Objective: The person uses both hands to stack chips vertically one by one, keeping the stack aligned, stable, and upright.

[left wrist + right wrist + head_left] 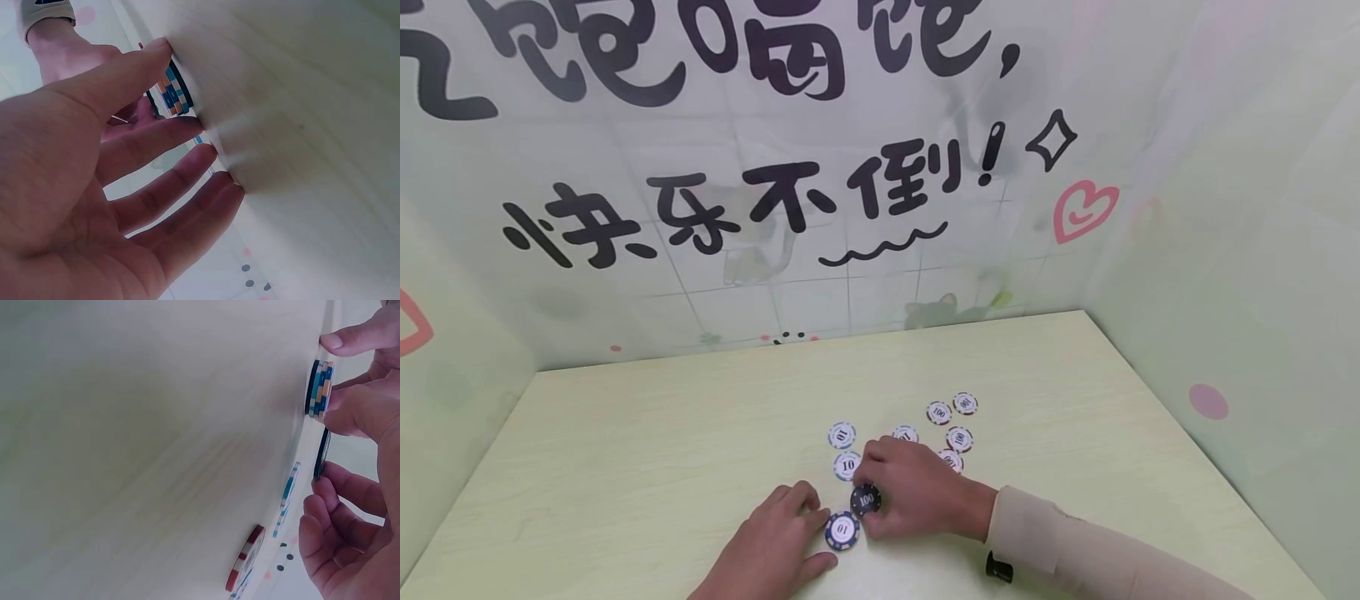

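Near the front of the table a short stack of poker chips (842, 530), topped by a blue one marked 10, stands beside my left hand (771, 537). The left fingertips (209, 150) rest on the tabletop, with thumb and index finger spread on either side near the stack (175, 90). My right hand (917, 483) pinches a black poker chip (867, 499) marked 100 between thumb and fingers, just behind the stack. From the right wrist, this chip (322, 453) appears tilted on edge, close to the stack (320, 389) of black, teal and blue layers.
White-faced chips marked 10 (842, 435) lie behind the hands, one (905, 434) partly covered by the right hand. Several red-edged chips marked 100 (959, 439) lie farther right. Printed walls (880, 292) enclose the pale table (647, 450) at the back and sides.
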Motion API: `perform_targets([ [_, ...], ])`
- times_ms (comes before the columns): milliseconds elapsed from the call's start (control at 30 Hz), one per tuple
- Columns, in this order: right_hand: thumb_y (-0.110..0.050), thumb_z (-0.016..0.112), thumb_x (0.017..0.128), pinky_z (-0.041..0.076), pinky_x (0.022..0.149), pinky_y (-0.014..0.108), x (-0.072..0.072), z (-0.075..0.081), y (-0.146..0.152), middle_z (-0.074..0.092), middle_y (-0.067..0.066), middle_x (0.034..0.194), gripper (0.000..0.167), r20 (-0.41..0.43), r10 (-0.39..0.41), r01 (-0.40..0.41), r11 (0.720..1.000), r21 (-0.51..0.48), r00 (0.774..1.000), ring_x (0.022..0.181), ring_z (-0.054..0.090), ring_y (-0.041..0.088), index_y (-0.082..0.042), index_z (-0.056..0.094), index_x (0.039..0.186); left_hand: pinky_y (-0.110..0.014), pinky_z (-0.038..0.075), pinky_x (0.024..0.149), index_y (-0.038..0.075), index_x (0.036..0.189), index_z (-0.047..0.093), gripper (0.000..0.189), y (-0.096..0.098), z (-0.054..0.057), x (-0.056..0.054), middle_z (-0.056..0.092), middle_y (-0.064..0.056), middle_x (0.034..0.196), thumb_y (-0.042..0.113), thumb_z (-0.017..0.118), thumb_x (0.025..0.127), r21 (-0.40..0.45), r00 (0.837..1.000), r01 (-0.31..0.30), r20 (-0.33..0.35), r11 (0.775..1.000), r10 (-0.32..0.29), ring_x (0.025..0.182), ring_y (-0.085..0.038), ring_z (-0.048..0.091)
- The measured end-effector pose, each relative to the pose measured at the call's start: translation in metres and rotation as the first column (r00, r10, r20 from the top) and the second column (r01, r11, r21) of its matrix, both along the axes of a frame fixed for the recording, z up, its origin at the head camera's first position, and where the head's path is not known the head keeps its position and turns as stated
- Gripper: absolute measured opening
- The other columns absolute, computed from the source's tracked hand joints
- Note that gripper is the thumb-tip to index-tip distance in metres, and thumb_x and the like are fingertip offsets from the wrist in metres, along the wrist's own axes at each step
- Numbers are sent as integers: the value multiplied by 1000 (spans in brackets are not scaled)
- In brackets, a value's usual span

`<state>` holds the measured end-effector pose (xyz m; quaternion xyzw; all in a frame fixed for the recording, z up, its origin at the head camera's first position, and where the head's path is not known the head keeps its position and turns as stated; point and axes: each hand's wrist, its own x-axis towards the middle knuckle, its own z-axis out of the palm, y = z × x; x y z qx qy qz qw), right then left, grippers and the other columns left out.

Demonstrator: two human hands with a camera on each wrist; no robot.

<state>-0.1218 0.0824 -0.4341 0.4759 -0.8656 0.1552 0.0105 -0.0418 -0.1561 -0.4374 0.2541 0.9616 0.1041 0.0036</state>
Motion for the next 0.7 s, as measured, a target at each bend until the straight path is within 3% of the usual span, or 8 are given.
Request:
perform_targets([
  [333,-36,87,85,39,74,10,5,2,-7,63,-12,97,28,-20,41,-41,999,-6,999,86,50,0,-18,81,105,-40,59,87,5,110,83,47,0,0,-1,60,1,108,46,93,88,1,1000,7,-11,1000,-7,95,-23,60],
  [533,-39,86,86,37,73,9,8,1,-11,61,-14,95,27,-20,51,-50,998,25,998,84,49,0,-20,81,105,-40,59,87,5,109,83,46,0,1,-1,60,1,108,45,93,88,-2,1000,-3,19,1000,3,95,-23,60],
  [700,-42,85,88,37,74,9,11,2,-15,60,-14,94,27,-19,58,-57,998,39,998,85,49,-1,-21,81,106,-40,59,85,7,105,82,42,-1,-1,-1,60,2,108,43,93,87,23,1000,17,-19,1000,-16,96,-23,60],
])
